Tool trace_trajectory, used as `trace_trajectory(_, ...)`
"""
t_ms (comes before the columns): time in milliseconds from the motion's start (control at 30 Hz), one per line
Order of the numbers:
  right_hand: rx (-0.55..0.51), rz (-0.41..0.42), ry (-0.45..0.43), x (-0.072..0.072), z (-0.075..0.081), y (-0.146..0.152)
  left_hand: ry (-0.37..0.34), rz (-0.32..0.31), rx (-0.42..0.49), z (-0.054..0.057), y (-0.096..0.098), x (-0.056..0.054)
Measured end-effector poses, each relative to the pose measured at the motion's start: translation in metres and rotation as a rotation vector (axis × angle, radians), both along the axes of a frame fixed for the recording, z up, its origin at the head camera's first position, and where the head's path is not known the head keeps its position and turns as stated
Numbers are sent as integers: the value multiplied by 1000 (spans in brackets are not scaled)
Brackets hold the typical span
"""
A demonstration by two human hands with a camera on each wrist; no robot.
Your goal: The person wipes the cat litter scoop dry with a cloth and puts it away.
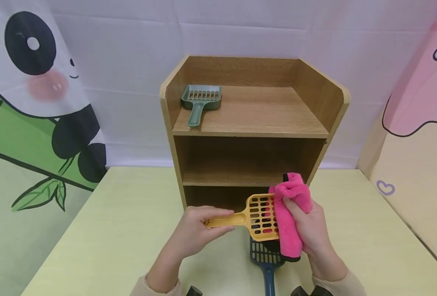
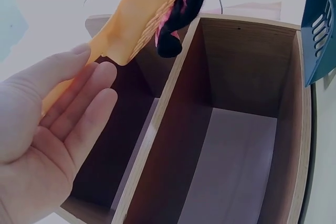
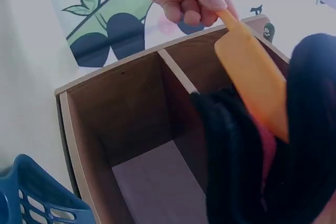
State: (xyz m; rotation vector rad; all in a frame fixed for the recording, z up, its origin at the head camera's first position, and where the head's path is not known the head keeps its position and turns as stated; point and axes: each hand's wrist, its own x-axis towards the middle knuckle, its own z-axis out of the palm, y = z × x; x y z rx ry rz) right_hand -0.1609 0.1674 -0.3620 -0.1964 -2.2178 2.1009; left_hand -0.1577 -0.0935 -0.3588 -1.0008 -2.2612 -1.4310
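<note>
My left hand [image 1: 198, 230] pinches the handle of a yellow slotted litter scoop [image 1: 259, 218], held level above the table. In my right hand [image 1: 311, 226] is a pink cloth [image 1: 290, 222] with black edging, wrapped over the far end of the scoop's slotted head. The left wrist view shows the thumb and fingers of the left hand [image 2: 58, 103] around the handle. From the right wrist, the cloth's black side [image 3: 231, 150] covers part of the yellow scoop [image 3: 252, 72]. Below them a dark blue litter scoop [image 1: 266, 263] lies on the table, partly hidden by the cloth.
A wooden shelf unit [image 1: 249, 135] stands at the back of the pale yellow table [image 1: 129, 238]. On its top board, at the left, sits a grey-green litter scoop [image 1: 201, 98]. A curtain with cartoon drawings [image 1: 129, 61] hangs behind.
</note>
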Motion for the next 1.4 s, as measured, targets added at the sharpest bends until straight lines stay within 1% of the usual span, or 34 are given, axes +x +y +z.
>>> trace_trajectory(67,46,15,28,-1,1,2,-11,7,-16,2,-2,-1)
trace_trajectory(133,106,60,86,-2,1,5,-52,11,-30,3,-4,0)
trace_trajectory(200,210,129,177,-1,0,8,-99,7,-50,4,-7,1)
trace_trajectory(300,383,235,322,2,-2,13,-149,-25,-72,5,-9,4)
trace_trajectory(367,484,286,395,4,-2,15,-154,-51,-85,6,-10,5)
trace_trajectory(433,558,320,440,6,-3,15,-151,-73,-93,6,-9,6)
trace_trajectory(567,711,340,542,9,-3,10,-149,-105,-117,6,-8,7)
trace_trajectory(700,813,369,610,12,-4,2,-158,-154,-158,5,-4,8)
trace_trajectory(767,857,396,617,14,-5,-2,-159,-184,-190,4,0,8)
trace_trajectory(867,895,436,613,14,-6,-6,-129,-216,-228,4,4,10)
trace_trajectory(933,900,457,618,13,-7,-7,-109,-219,-244,5,6,11)
trace_trajectory(1000,882,476,611,11,-7,-5,-91,-208,-251,7,6,12)
trace_trajectory(1167,823,505,559,4,-10,6,-95,-170,-264,10,6,15)
trace_trajectory(1267,773,487,563,2,-12,12,-75,-148,-254,11,4,17)
trace_trajectory(1400,726,413,599,2,-11,14,15,-110,-229,11,2,17)
